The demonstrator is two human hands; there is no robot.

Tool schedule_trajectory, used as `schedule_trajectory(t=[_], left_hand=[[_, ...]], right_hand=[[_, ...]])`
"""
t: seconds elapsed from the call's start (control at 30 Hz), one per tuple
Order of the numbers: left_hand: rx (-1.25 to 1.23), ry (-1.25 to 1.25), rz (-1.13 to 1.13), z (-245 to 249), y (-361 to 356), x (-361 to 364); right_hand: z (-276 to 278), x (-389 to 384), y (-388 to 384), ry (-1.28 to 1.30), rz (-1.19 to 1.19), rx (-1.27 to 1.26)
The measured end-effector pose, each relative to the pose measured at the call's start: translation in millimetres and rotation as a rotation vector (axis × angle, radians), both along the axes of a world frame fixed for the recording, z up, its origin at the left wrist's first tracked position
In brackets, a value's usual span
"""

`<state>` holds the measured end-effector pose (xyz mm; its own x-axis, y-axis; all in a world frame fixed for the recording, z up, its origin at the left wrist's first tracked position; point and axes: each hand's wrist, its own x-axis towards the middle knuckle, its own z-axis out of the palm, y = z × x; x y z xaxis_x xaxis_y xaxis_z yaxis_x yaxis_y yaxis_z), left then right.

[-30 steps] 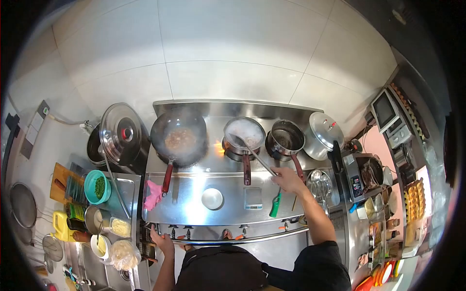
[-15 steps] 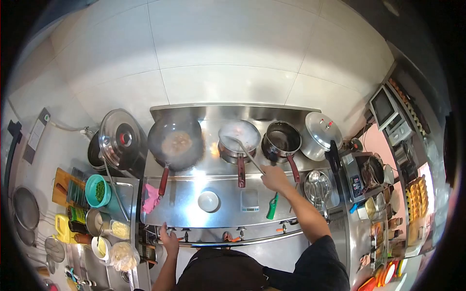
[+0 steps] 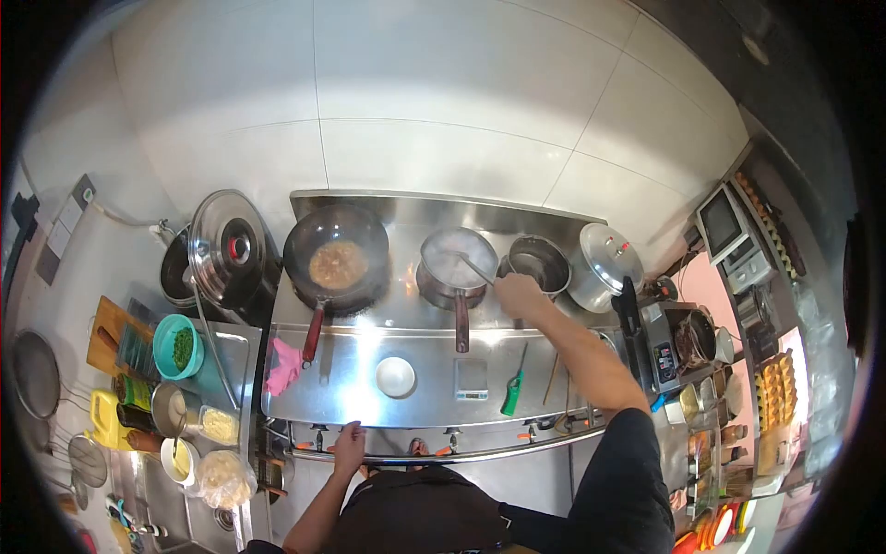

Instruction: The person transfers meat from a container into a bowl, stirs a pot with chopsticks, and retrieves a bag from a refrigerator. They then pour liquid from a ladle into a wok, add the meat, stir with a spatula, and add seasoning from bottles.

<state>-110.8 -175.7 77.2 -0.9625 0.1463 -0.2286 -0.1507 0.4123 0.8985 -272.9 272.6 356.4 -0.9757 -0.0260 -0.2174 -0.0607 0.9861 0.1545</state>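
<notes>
My right hand [image 3: 522,297] is closed around the handle of a long-handled metal utensil [image 3: 478,270]. Its far end dips into pale, steaming liquid in the middle saucepan [image 3: 461,319], so the head's shape is hidden. At the stove's front edge, my left hand [image 3: 349,448] is beside the knobs and rail, fingers partly extended, with nothing visible in it. To the left sits a dark wok [image 3: 309,231] with brown bubbling liquid [image 3: 338,265]. Just right of the saucepan, a second dark pot [image 3: 540,258] is partly covered by my right hand.
On the steel counter are a white bowl [image 3: 395,377], a small scale [image 3: 472,379], a green lighter [image 3: 513,392] and a pink cloth [image 3: 284,366]. A large lidded pot [image 3: 231,249] stands left; another lidded pot [image 3: 604,263] stands right. Ingredient containers line the left side, including a teal bowl [image 3: 164,346].
My left hand has shifted rightward along the front edge. My right hand has moved slightly up and left, with the utensil still in the saucepan. Less steam veils the wok.
</notes>
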Motion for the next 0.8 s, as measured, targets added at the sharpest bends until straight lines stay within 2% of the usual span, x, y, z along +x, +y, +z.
schedule_trajectory(t=[0.1, 0.17, 0.23, 0.27, 0.3, 0.37, 0.43, 0.47, 0.57, 0.6, 0.8], left_hand=[[-0.167, -0.029, -0.326, -4.8, 38.9, 2.6], [-0.095, -0.285, -0.625, 80.0, 78.8, 1.6], [-0.219, 0.171, -0.759, -38.5, 109.8, 30.9], [-0.297, 0.412, -0.773, -95.4, 124.9, 45.2], [-0.401, 0.476, -0.770, -90.8, 136.2, 53.1], [-0.394, 0.399, -0.777, -136.3, 151.6, 76.5], [-0.439, 0.312, -0.754, -127.1, 161.4, 79.1], [-0.400, 0.386, -0.700, -143.5, 165.0, 82.8], [-0.387, 0.372, -0.671, -143.5, 166.2, 85.7], [-0.385, 0.441, -0.674, -145.1, 164.2, 85.0], [-0.514, 0.305, -0.785, -134.7, 168.3, 82.8]], right_hand=[[6.0, 0.8, 3.9, 0.040, 0.063, 0.025], [2.5, 14.8, 1.0, -0.009, 0.054, 0.027], [27.9, 13.0, -8.0, -0.082, 0.042, 0.083], [40.7, 18.6, -14.4, -0.046, 0.020, 0.019], [48.8, 22.0, -16.6, -0.061, -0.013, 0.024], [60.6, 26.3, -15.1, -0.091, -0.052, 0.038], [64.7, 25.7, -5.2, -0.138, -0.046, 0.046], [68.3, 24.3, -6.3, -0.125, -0.036, 0.047], [76.9, 27.5, -9.3, -0.111, -0.024, 0.040], [78.1, 25.1, -9.2, -0.117, -0.014, 0.044], [74.6, 17.3, 1.1, -0.075, 0.032, 0.035]])
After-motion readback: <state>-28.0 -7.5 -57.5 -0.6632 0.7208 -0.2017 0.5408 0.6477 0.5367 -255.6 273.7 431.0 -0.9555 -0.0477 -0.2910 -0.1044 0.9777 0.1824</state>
